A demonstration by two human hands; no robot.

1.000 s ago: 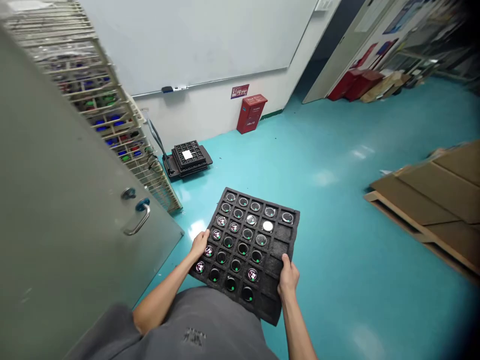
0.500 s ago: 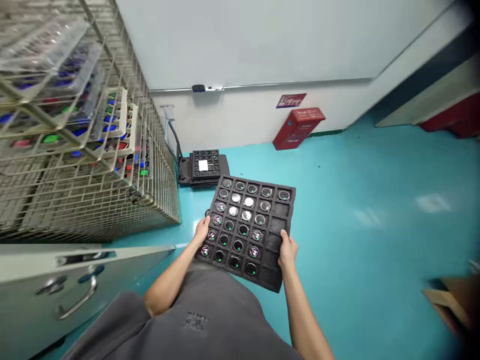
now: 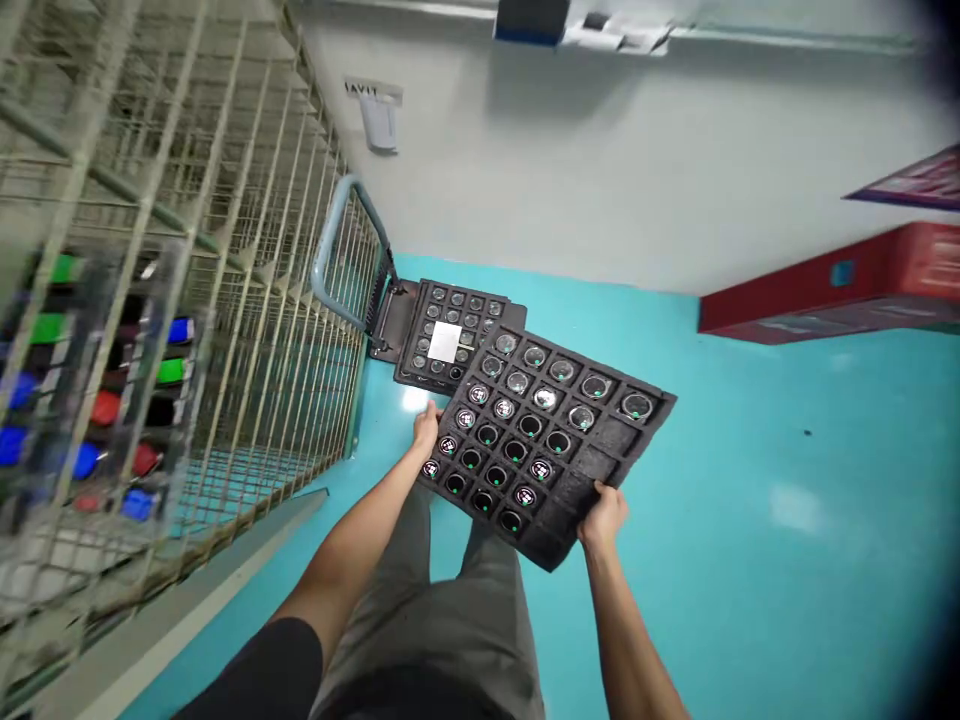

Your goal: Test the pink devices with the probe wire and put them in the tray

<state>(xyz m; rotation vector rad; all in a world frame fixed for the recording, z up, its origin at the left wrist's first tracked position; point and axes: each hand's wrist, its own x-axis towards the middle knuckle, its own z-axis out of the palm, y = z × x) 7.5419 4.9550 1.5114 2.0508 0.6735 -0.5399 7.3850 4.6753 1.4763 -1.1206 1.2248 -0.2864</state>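
A black foam tray (image 3: 592,462) with rows of square pockets is held out in front of me, tilted. Most pockets hold round, watch-like pieces with small green dots; several pockets along its right side are bare. My left hand (image 3: 427,426) grips the tray's left edge. At the right edge, my right hand (image 3: 603,515) is closed with the thumb on top. Beyond the tray, a similar black tray stack (image 3: 469,300) with a white paper (image 3: 445,342) on top rests on a small trolley (image 3: 395,318), partly hidden by the held tray.
On the left stands a tall wire cage rack (image 3: 277,330) holding clear trays of coloured pieces. A red box (image 3: 817,290) is on the floor at the right by the white wall (image 3: 600,170). The trolley's blue-grey handle (image 3: 328,240) rises beside the rack.
The view has moved nearer to the trolley and wall and looks more downward. Both hands still hold the tray, which is now turned more clockwise and overlaps the trolley's stack corner.
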